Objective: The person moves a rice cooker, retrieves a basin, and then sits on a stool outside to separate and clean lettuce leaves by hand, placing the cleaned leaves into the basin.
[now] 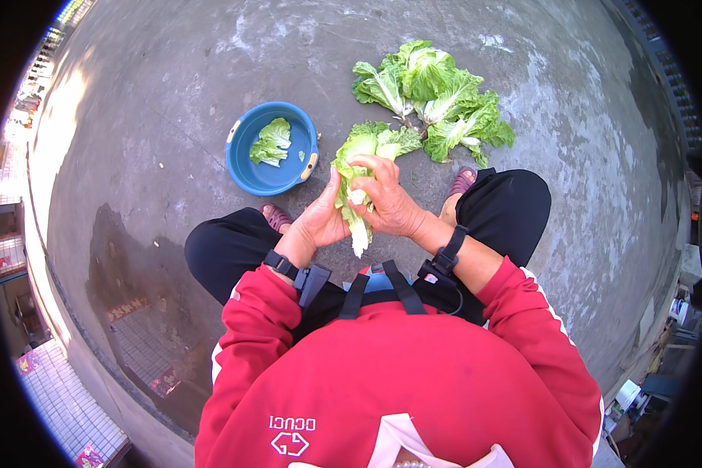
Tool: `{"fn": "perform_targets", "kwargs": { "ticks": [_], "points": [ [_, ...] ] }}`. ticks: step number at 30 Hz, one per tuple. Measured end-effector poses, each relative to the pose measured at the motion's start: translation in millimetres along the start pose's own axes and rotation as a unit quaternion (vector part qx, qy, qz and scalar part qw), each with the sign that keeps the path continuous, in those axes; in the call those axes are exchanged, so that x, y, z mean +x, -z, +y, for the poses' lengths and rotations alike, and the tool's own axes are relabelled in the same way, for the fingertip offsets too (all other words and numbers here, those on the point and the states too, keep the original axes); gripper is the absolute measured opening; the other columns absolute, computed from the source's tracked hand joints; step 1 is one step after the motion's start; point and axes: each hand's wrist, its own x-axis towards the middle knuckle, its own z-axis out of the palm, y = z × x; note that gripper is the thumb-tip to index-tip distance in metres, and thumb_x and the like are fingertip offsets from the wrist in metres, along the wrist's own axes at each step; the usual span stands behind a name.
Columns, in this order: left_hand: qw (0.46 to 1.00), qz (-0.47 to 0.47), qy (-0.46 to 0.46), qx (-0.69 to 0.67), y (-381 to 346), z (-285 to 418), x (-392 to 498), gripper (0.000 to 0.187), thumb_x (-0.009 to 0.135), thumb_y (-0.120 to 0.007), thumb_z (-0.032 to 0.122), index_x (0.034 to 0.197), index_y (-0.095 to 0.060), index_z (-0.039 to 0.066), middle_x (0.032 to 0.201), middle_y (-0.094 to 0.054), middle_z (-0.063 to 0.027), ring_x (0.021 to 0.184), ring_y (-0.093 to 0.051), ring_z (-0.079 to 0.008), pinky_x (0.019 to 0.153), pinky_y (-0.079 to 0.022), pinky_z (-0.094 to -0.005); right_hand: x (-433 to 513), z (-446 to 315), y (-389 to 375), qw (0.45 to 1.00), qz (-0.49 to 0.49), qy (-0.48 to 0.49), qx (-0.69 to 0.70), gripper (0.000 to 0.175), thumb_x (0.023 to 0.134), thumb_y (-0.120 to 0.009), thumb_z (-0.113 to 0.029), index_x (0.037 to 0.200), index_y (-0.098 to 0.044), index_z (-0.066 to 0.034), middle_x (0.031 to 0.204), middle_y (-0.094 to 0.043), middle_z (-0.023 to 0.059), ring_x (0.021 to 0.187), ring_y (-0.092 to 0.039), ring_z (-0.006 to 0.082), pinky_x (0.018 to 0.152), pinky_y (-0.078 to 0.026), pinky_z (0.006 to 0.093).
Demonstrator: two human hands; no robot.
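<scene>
Between my two hands is a bunch of Chinese cabbage leaves [357,149], pale green with white stems pointing toward me. My left hand [323,217] supports it from the left, thumb up along the leaves. From the right, my right hand [389,198] curls its fingers over the white stem part. Beyond my hands, several leafy Chinese cabbages [436,88] lie on the concrete, their roots close together. To the left stands a blue plastic basin [238,167] with tan handles. Inside it lie a torn cabbage leaf [272,142] and a small leaf scrap [301,155].
Grey concrete ground [169,76] surrounds me, with a wet, reflecting patch [146,327] at the left. My knees and purple sandals [276,217] flank the work area. A white-tiled structure [70,403] is at the lower left; a white bucket [627,395] and clutter stand at the lower right.
</scene>
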Motion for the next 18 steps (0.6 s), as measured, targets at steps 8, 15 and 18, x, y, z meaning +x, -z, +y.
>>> {"fn": "perform_targets", "kwargs": {
  "ticks": [8,15,18],
  "points": [
    [0.991,0.015,-0.097,0.087,-0.1,-1.1,5.1,0.051,0.086,-0.059,0.035,0.123,-0.043,0.004,0.117,-0.053,-0.0122,0.11,-0.052,-0.0248,0.094,-0.044,-0.0391,-7.0,-14.1,-9.8,0.989,-0.051,-0.033,0.132,0.059,0.085,-0.053,-0.047,0.121,-0.034,-0.0046,0.139,-0.025,0.0236,0.129,-0.026,0.0397,0.106,-0.021,0.0449],
    [0.971,0.12,-0.201,-0.039,19.7,7.7,14.3,0.031,0.09,-0.055,0.017,0.114,-0.047,0.001,0.1,-0.058,-0.0119,0.1,-0.059,-0.0279,0.087,-0.048,-0.0429,-9.0,8.9,-3.3,0.978,0.055,-0.196,0.052,0.044,0.086,-0.056,-0.032,0.114,-0.041,-0.0013,0.13,-0.036,0.0212,0.121,-0.037,0.0333,0.098,-0.033,0.0417],
    [0.971,0.114,-0.211,-0.01,21.3,7.8,17.6,0.031,0.091,-0.054,0.02,0.115,-0.046,0.002,0.099,-0.058,-0.0115,0.102,-0.058,-0.0288,0.088,-0.048,-0.0441,-18.4,14.0,-17.9,0.899,-0.113,-0.36,0.223,0.042,0.085,-0.06,-0.035,0.103,-0.048,0.0003,0.095,-0.056,0.0121,0.088,-0.056,0.0223,0.076,-0.046,0.0363]
  ]
}}
